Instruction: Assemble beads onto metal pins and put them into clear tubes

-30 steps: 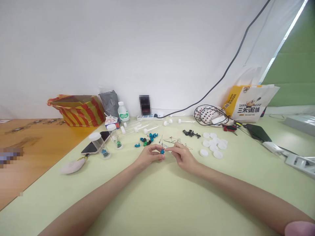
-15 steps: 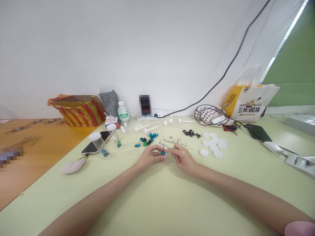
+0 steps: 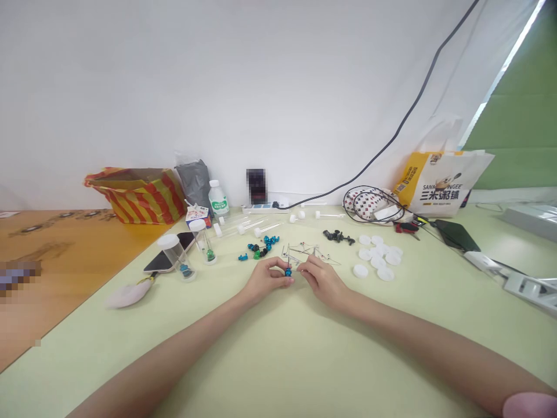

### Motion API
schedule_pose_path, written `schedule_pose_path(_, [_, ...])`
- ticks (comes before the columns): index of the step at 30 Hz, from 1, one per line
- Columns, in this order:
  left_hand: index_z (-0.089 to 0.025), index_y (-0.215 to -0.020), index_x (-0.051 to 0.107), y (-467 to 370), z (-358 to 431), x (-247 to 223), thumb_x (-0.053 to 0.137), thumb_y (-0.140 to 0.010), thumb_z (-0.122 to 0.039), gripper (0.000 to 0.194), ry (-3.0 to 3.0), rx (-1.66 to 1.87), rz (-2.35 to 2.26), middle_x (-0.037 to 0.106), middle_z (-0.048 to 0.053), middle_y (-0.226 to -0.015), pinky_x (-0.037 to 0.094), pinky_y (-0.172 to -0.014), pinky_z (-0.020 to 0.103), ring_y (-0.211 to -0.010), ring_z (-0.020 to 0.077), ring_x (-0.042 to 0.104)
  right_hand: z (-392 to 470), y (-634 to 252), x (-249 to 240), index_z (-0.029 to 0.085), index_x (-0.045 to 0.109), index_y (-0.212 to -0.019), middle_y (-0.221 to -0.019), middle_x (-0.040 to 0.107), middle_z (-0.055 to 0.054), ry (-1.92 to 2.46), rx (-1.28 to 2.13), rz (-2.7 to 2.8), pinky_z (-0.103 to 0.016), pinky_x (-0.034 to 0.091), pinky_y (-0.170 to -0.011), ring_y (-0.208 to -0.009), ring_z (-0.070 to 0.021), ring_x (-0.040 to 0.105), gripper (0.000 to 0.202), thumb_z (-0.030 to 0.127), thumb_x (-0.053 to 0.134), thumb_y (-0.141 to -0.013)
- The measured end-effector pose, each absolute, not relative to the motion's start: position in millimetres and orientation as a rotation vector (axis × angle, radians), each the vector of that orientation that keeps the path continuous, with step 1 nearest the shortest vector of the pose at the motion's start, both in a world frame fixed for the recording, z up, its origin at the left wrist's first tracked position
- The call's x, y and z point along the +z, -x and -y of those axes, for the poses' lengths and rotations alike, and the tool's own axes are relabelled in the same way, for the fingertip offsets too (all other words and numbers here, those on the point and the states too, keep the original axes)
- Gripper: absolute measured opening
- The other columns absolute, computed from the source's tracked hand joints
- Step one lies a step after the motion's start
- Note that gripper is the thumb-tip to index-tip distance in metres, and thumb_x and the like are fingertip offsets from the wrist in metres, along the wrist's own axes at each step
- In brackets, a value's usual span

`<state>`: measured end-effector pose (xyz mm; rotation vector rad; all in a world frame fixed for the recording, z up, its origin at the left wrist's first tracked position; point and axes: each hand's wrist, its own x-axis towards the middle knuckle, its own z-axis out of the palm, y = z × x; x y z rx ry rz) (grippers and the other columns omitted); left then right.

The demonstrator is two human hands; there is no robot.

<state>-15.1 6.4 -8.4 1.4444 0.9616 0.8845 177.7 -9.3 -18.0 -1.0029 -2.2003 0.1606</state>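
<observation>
Table [image 3: 278, 360] under everything. Left hand [image 3: 265, 278] is pinching; right hand [image 3: 325, 282] sits just beside, fingertips bunched (can't tell if they grip anything). Caps [image 3: 385, 273] lie right, pile [image 3: 263, 251] beyond left hand. Blue part [image 3: 288, 272] is in left pinch, rod [image 3: 289, 258] upright above.

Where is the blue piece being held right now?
The blue piece is below the head view's centre, pinched in the left hand, with the right hand close on its right.

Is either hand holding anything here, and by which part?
The left hand holds a small blue piece by its body, between thumb and fingers; whether the right hand holds anything cannot be told.
</observation>
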Motion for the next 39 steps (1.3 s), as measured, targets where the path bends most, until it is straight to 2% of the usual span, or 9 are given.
schedule_pose_path(3, [-0.015, -0.074, 0.053, 14.6, -8.0, -10.8, 0.078, -0.053, -0.029, 0.035, -1.433, 0.921, -0.949, 0.064, 0.003, -0.079, 0.052, -0.061, 0.029, -0.057, 0.0121, 0.060, 8.7, -177.8, -18.9, 0.018, 0.054, -0.096, -0.086, 0.052, -0.007, 0.991, 0.144, 2.228, -0.028, 0.043, -0.064, -0.073, -0.0159, 0.052, 0.021, 0.016, 0.035, -0.089])
schedule_pose_path(10, [-0.014, -0.078, 0.057, 14.3, -8.2, -11.6, 0.078, -0.054, -0.028, 0.035, -1.427, 0.909, -0.932, 0.066, 0.003, -0.075, 0.053, -0.062, 0.030, -0.062, 0.0144, 0.063, 6.5, -178.6, -19.6, 0.019, 0.052, -0.085, -0.081, 0.052, -0.005, 1.008, 0.177, 2.176, -0.027, 0.042, -0.063, -0.069, -0.0148, 0.051, 0.014, 0.018, 0.038, -0.089])
schedule_pose_path(18, [-0.013, -0.083, 0.063, 14.5, -7.4, -7.2, 0.080, -0.050, -0.029, 0.041, -1.444, 0.902, -0.995, 0.068, 0.005, -0.081, 0.054, -0.069, 0.033, -0.068, 0.0186, 0.066, 7.9, -178.7, -17.6, 0.020, 0.052, -0.086, -0.082, 0.052, -0.005, 1.045, 0.143, 2.189, -0.027, 0.042, -0.063, -0.069, -0.0150, 0.051, 0.014, 0.018, 0.038, -0.089])
schedule_pose_path(25, [-0.013, -0.087, 0.064, 13.5, -4.7, -2.5, 0.074, -0.059, -0.034, 0.037, -1.383, 0.896, -0.947, 0.068, 0.006, -0.082, 0.053, -0.075, 0.036, -0.078, 0.0242, 0.067, 6.7, -180.6, -17.4, 0.020, 0.052, -0.086, -0.084, 0.053, -0.005, 1.063, 0.138, 2.182, -0.026, 0.042, -0.065, -0.072, -0.0150, 0.052, 0.014, 0.019, 0.039, -0.089])
schedule_pose_path(39, [-0.012, -0.082, 0.065, 15.0, -6.2, -4.3, 0.077, -0.055, -0.032, 0.036, -1.324, 0.900, -0.927, 0.068, 0.007, -0.087, 0.053, -0.077, 0.036, -0.077, 0.0231, 0.067, 8.4, -180.0, -15.2, 0.020, 0.051, -0.088, -0.088, 0.054, -0.005, 1.148, 0.034, 2.224, -0.025, 0.040, -0.062, -0.074, -0.0153, 0.053, 0.016, 0.021, 0.035, -0.091])
